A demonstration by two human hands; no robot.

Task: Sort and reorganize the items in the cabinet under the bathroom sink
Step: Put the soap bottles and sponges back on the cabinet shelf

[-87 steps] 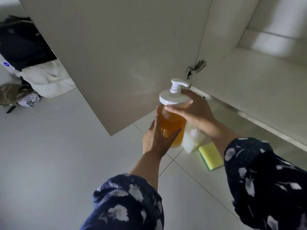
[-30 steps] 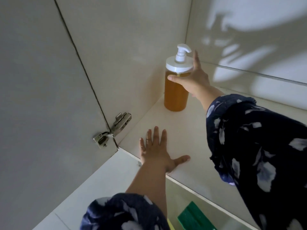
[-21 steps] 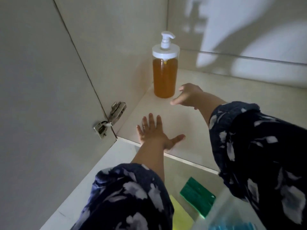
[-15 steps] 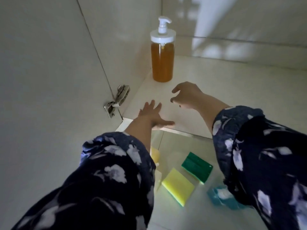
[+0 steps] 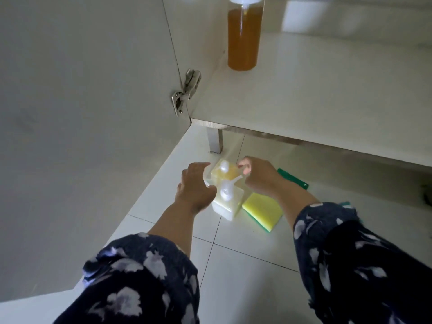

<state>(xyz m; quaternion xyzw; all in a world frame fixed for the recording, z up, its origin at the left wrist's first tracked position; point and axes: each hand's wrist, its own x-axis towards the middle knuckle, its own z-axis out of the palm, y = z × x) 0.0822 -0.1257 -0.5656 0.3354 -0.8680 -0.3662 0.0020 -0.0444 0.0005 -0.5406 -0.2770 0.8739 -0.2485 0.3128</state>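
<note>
A tall pump bottle of orange liquid [image 5: 244,38] stands on the cabinet shelf [image 5: 315,101], in its back left corner. Two small square pump bottles stand together on the floor below. One holds yellow liquid [image 5: 228,172] and the nearer one holds white liquid [image 5: 228,203]. My left hand [image 5: 196,187] is at their left side with its fingers curved, holding nothing. My right hand [image 5: 261,178] is at their right, its fingertips by the yellow bottle's top corner. Whether it touches the bottle is unclear.
A yellow sponge [image 5: 263,212] lies right of the bottles, and a green sponge [image 5: 293,178] lies partly behind my right wrist. The open cabinet door [image 5: 93,90] with its hinge [image 5: 185,94] stands at the left. A metal cabinet leg [image 5: 214,141] is just behind the bottles.
My right hand let go of the orange bottle on the shelf. Both hands then came off the shelf and dropped to the two small bottles on the floor. The view tilted downward.
</note>
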